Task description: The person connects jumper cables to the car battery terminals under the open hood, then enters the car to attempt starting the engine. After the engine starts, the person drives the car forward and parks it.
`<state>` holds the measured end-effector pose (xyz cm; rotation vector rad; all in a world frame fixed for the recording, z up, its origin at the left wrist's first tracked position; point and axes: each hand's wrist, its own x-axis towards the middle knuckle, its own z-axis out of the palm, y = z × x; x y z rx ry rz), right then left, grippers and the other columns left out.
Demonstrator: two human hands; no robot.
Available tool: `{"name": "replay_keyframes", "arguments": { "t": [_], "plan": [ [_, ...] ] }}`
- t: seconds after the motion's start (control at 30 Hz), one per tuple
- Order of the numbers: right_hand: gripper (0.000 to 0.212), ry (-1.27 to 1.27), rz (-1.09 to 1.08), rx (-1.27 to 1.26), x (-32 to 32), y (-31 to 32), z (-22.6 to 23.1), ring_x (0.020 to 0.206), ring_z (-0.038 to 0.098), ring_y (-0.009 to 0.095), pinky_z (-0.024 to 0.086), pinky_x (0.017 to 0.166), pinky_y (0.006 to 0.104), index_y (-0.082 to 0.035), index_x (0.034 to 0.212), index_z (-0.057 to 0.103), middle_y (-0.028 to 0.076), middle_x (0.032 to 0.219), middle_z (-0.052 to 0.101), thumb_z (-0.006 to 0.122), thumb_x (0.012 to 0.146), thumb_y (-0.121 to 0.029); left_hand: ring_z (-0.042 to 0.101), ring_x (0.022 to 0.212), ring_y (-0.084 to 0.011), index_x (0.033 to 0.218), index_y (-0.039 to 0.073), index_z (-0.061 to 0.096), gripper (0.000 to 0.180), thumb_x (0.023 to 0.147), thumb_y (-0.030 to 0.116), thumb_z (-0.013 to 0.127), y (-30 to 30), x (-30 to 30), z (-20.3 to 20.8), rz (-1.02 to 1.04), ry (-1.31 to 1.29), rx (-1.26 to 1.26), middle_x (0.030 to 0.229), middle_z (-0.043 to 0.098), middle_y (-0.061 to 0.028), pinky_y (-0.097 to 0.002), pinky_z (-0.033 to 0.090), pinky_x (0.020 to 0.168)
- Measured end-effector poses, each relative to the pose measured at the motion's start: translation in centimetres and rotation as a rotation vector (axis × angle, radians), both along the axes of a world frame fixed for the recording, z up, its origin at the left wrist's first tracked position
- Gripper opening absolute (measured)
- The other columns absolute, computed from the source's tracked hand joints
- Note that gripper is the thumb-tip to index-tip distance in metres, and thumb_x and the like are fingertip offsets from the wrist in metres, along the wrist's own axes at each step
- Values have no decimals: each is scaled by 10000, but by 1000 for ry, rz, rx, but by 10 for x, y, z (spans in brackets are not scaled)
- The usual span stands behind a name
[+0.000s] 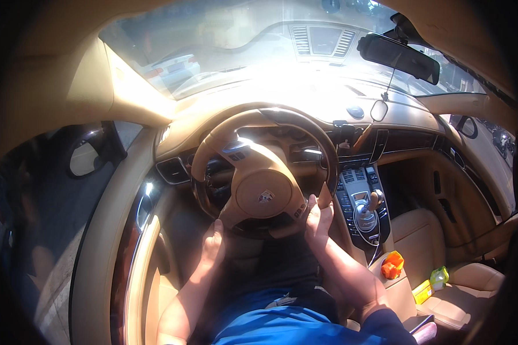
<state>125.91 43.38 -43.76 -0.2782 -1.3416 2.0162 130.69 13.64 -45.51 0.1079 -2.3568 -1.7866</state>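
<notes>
A tan and dark steering wheel (263, 188) stands before me, turned a little to one side. My left hand (213, 244) is closed around its lower left rim, thumb up. Higher on the opposite side, my right hand (318, 217) is closed on the lower right rim, its thumb beside the spoke buttons. A tan flat piece (326, 194) shows just above the right fingers; I cannot tell whether it is part of the wheel. Most of the fingers of both hands are hidden behind the rim.
Right of the wheel are a gear lever (375, 199) and the centre console (349, 179). An orange crumpled item (392, 265) lies on the armrest. The passenger seat (463, 296) holds a yellow pack (423, 292) and a green-white packet (439, 278). The driver's door (138, 247) is at left.
</notes>
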Motion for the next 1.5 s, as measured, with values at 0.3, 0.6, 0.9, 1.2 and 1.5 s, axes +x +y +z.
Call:
{"name": "replay_keyframes", "arguments": {
  "t": [0.3, 0.6, 0.9, 1.2, 1.5],
  "plan": [
    [440, 100, -108, 1403, -41, 11, 220, 759, 773, 265, 598, 750, 398, -16, 1108, 751, 134, 817, 772, 762, 1006, -444, 767, 976, -352, 1160, 17, 755, 338, 1031, 330, 745, 15, 42, 177, -503, 298, -445, 1064, 791, -185, -454, 597, 879],
    [563, 199, 481, 2393, -40, -230, 222, 981, 765, 298, 555, 982, 456, -87, 1086, 829, 123, 888, 783, 726, 965, -627, 785, 928, -351, 1119, -21, 764, 411, 963, 359, 776, 210, -11, 333, -477, 1057, -493, 964, 783, -213, -480, 621, 866],
    [528, 86, 1214, 2186, 48, -112, -5, 1003, 776, 378, 604, 953, 482, -58, 1293, 733, 224, 1087, 786, 675, 1019, -506, 756, 1070, -362, 1219, 42, 735, 616, 988, 612, 698, 84, -95, 274, -155, 609, -821, 1095, 783, -176, -450, 591, 948],
    [556, 4, 421, 317, -4, 65, 86, 1084, 655, 214, 509, 966, 356, -36, 1372, 560, 89, 1189, 658, 527, 1115, -528, 760, 972, -267, 1169, 9, 647, 431, 1144, 431, 566, 55, -20, 1, 379, 255, 395, 996, 769, -150, -401, 555, 875],
    [692, 188, 47, 1888, -45, -126, 270, 828, 771, 368, 579, 807, 497, -54, 1007, 780, 145, 795, 773, 629, 974, -728, 729, 874, -290, 1078, 8, 721, 318, 1099, 315, 643, 107, 60, 105, -760, 255, -92, 956, 748, -186, -401, 564, 798]
  ]
}}
